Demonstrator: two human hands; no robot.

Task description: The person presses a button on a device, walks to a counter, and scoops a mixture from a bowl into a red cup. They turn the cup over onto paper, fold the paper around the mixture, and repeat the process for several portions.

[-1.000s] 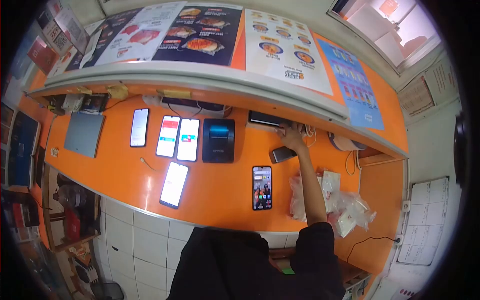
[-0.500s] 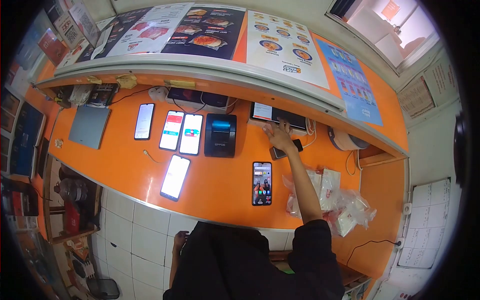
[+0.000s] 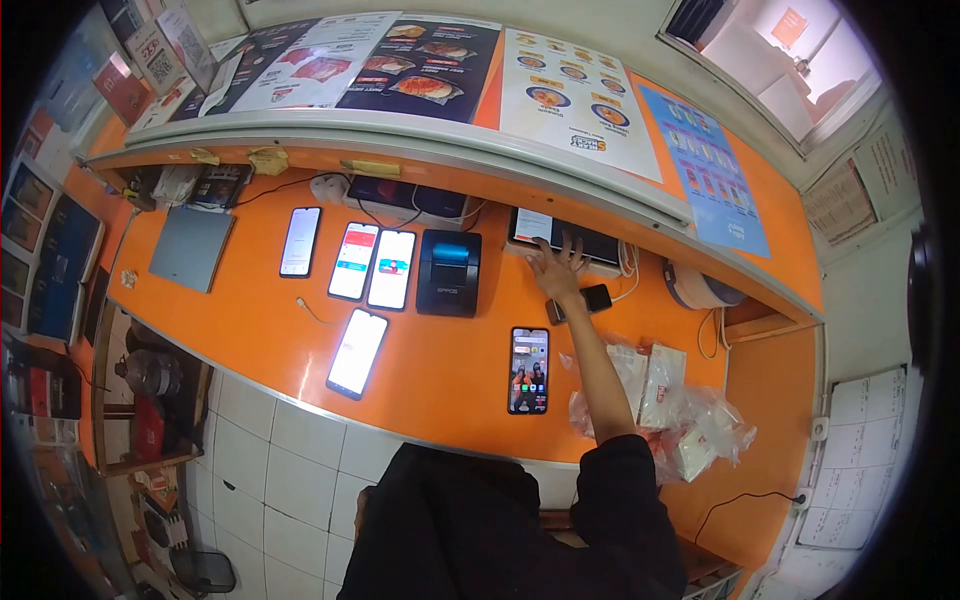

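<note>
My right hand (image 3: pixel 558 272) reaches to the back of the counter. Its fingers are spread over the lower edge of a tablet (image 3: pixel 600 244) with a partly lit screen, which rests on a white box under the shelf. Just below that wrist lies a dark phone (image 3: pixel 595 298), partly covered by my forearm. Nearer to me, a phone (image 3: pixel 528 370) with a lit home screen lies flat. My left hand (image 3: pixel 361 503) hangs low beside my dark clothing, mostly hidden, and its fingers cannot be made out.
A black receipt printer (image 3: pixel 447 290) stands mid-counter, with several lit phones (image 3: pixel 357 352) left of it. A grey laptop (image 3: pixel 190 250) lies at the far left. Plastic-wrapped white packs (image 3: pixel 662 385) sit right of my forearm. Menus cover the raised shelf (image 3: pixel 420 140) above.
My right hand has shifted slightly, its fingers spreading further over the tablet's edge. My left hand has drawn back behind my clothing. The whole view has moved a little.
</note>
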